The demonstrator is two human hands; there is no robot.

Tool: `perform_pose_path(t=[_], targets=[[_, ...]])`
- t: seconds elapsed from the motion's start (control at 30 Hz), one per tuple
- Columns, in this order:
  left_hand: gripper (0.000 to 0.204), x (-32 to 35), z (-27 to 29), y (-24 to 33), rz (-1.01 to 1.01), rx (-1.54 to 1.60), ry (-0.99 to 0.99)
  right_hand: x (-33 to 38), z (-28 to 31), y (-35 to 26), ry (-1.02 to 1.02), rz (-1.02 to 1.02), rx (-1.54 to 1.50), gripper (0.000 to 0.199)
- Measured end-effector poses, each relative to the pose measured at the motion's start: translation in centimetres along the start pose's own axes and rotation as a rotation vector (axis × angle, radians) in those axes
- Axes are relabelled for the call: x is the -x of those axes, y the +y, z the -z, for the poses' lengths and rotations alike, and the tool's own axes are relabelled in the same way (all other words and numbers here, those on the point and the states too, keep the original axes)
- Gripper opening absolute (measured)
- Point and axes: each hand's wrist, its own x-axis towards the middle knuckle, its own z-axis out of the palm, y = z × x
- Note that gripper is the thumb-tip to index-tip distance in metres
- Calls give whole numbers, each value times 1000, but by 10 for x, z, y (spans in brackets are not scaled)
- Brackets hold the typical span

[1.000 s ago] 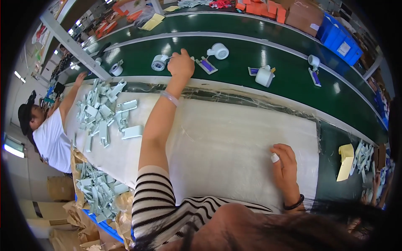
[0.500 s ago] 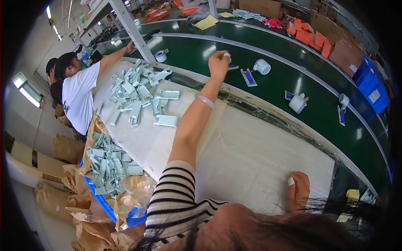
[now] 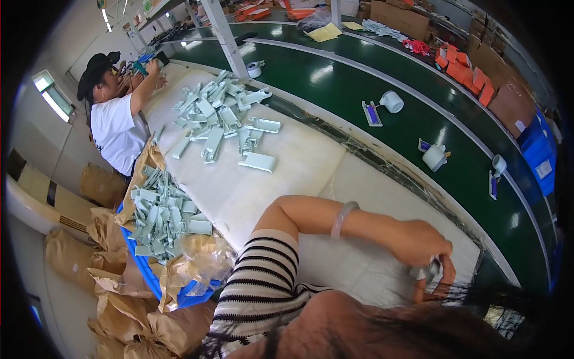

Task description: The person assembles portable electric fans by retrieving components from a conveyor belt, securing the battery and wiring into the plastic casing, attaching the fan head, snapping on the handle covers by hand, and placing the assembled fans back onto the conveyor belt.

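Note:
My left hand (image 3: 421, 242), with a pale translucent bracelet (image 3: 345, 219) on its wrist, is bent across the white table top (image 3: 293, 161) at the lower right. Its fingers are closed downward and mostly hidden. Just below it, my right hand (image 3: 444, 278) has curled fingers, nearly touching the left hand. A small whitish shape (image 3: 421, 272) shows between the two hands. Blur and hair hide what it is. Farther left on the table lies a loose heap of pale green plastic parts (image 3: 218, 116).
A blue-rimmed bin (image 3: 140, 269) lined with brown paper holds more pale green parts (image 3: 164, 215). Along the far side runs a green conveyor belt (image 3: 317, 78) carrying white round parts (image 3: 391, 102) beside purple-and-white pieces (image 3: 371, 113). A co-worker (image 3: 119, 116) stands at the left.
My left hand has come back from the belt to my right hand. The small purple piece beside it is gone from the belt. The co-worker's arm has drawn back; the view has shifted slightly.

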Motion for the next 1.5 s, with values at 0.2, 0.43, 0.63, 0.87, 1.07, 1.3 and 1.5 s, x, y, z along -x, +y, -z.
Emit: perform_pose_path(t=[0.2, 0.43, 0.63, 0.87, 1.07, 1.3, 1.5], targets=[[41, 4, -31, 21, -327, -203, 345, 14, 5, 12, -119, -189, -142, 31], [65, 1, -47, -29, -191, -39, 712, 26, 14, 38, -34, -663, -634, 13], [74, -5, -56, -57, 53, 659, 131, 9, 17, 22, -122, -523, -810, 14], [49, -8, -57, -52, -16, 939, -76, 15, 17, 40, 36, -656, -1135, 19], [63, -3, -52, -38, -149, 788, 17, 7, 27, 33, 41, -736, -1237, 24], [56, 13, -17, -24, 175, 983, 146, 2, 32, 22, -248, -593, -1081, 34], [46, 11, -29, -43, -55, 617, 294, -15, 38, -11, -336, -482, -437, 15]])
